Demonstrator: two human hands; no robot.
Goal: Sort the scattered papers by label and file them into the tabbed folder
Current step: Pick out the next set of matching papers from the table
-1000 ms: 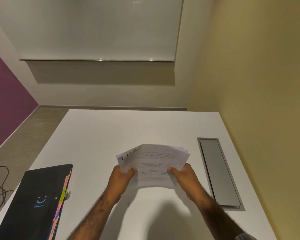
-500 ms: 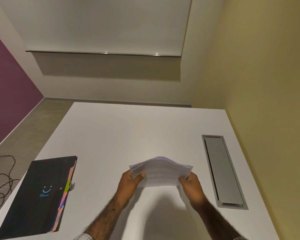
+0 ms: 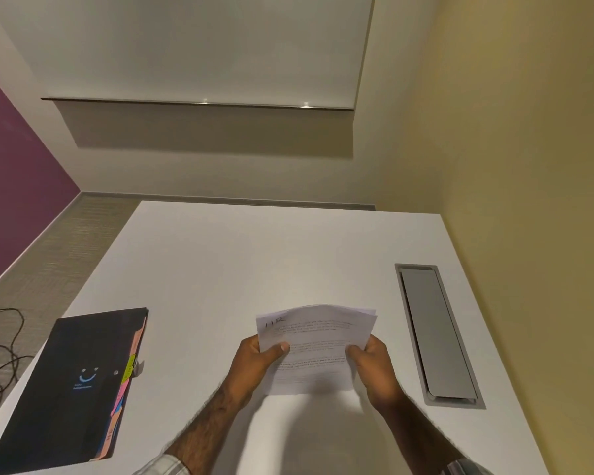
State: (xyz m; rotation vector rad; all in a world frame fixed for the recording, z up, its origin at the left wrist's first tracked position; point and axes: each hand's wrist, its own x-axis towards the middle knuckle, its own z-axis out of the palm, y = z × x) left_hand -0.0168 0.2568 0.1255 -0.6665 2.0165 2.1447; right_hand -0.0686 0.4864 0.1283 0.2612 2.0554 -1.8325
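White table (image 3: 254, 262) stands against a yellow wall, and the closed black tabbed folder (image 3: 69, 389) lies at its left edge. Near the middle, the left hand (image 3: 254, 363) and the right hand (image 3: 374, 366) pinch the stack of papers (image 3: 318, 341) by its sides, above the surface; the top sheet is marked "HR".

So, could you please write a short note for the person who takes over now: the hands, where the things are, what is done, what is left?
Left hand: grips the papers at their left edge.
Right hand: grips their right edge.
Papers: one stack, held above the table; the top one is marked HR.
Folder: closed, flat at the table's left, coloured tabs on its right edge.
Done: papers gathered.
Left: sort by label, open folder, file.
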